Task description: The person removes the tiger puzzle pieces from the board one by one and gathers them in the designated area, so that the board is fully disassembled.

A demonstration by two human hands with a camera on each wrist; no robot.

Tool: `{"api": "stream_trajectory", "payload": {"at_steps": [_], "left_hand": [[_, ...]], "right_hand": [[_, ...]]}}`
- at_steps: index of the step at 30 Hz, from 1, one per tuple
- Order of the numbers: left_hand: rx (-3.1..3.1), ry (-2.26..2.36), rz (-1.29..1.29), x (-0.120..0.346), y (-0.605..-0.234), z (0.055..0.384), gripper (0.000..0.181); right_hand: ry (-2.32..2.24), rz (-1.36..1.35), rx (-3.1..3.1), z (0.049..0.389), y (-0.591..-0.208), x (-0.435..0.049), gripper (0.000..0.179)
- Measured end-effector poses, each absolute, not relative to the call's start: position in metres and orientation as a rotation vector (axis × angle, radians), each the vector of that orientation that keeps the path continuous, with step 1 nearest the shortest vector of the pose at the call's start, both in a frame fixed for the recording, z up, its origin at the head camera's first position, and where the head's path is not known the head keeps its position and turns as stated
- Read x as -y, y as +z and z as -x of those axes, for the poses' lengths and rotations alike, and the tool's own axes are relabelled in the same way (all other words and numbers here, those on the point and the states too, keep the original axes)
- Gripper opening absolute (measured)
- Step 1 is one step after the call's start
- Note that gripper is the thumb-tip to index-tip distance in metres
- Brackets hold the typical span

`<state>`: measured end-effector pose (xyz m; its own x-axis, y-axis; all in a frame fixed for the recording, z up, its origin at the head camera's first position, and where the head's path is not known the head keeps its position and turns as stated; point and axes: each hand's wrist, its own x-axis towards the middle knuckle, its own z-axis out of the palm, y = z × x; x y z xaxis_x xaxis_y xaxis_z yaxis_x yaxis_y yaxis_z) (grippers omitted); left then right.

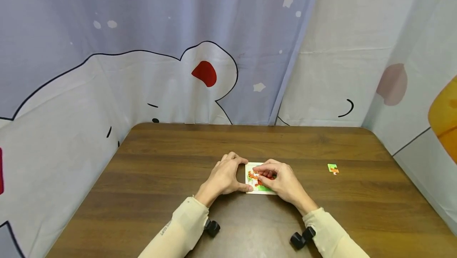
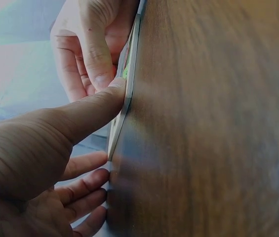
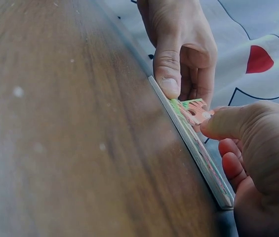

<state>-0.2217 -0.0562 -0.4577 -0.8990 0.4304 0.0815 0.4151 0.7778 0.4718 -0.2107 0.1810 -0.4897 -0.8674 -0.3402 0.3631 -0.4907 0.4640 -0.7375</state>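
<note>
A small wooden jigsaw board (image 1: 250, 188) with a tiger picture lies on the table in front of me. My left hand (image 1: 225, 174) holds its left side, with the thumb at the near corner and the index finger at the far one; the other fingers are spread beyond it. Over the board, my right hand (image 1: 282, 180) pinches an orange-and-green puzzle piece (image 3: 194, 109) between thumb and fingers. In the right wrist view that piece is tilted up from the board's surface. The right hand covers the board's right part in the head view.
Another puzzle piece (image 1: 333, 168), green and orange, lies apart on the right of the brown wooden table (image 1: 171, 158). A printed curtain (image 1: 160, 79) hangs behind the table's far edge and along its sides.
</note>
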Motion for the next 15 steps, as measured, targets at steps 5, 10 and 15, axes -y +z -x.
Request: {"api": "stream_trajectory", "payload": {"at_steps": [5, 10, 15], "left_hand": [[-2.940, 0.751, -0.693, 0.0550, -0.4578, 0.2226, 0.088], [-2.938, 0.732, -0.678, 0.0541, -0.4591, 0.2237, 0.089], [-2.933, 0.728, -0.667, 0.0537, -0.4599, 0.2240, 0.089]], "right_hand": [[1.361, -0.730, 2.554, 0.2115, -0.4882, -0.1813, 0.027], [1.364, -0.741, 2.588, 0.2117, -0.4855, -0.1819, 0.026], [1.357, -0.739, 2.629, 0.2121, -0.4828, -0.1826, 0.024]]}}
